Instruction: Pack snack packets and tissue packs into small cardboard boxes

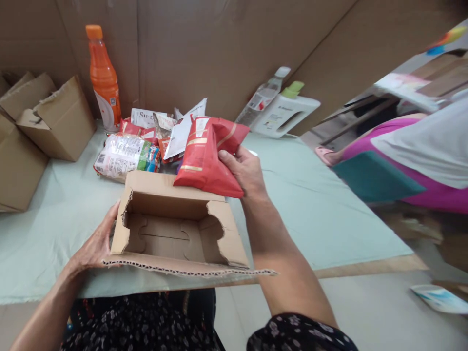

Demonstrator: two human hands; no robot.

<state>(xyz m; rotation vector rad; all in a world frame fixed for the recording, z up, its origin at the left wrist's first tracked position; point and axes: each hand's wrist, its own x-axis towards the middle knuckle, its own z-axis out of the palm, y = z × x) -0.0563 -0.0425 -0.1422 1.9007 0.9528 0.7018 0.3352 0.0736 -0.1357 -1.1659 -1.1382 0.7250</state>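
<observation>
My right hand (246, 170) grips a red packet (208, 163) with gold stripes by its right side, just above and behind an open cardboard box (228, 229). The box is bare inside and has torn, ragged flap edges. At its left side, my left hand (100, 236) holds the box wall, with part of the fingers hidden behind the cardboard. Behind the box lies a pile of snack packets, among them a white and green plastic packet (122, 156) and a white pouch (181, 134).
An orange bottle (104, 80) stands behind the pile. More cardboard boxes (66, 119) are at the left. A clear bottle (261, 100) and a white jug (287, 114) lean at the back right. Another person (413, 146) sits beyond the table (310, 214).
</observation>
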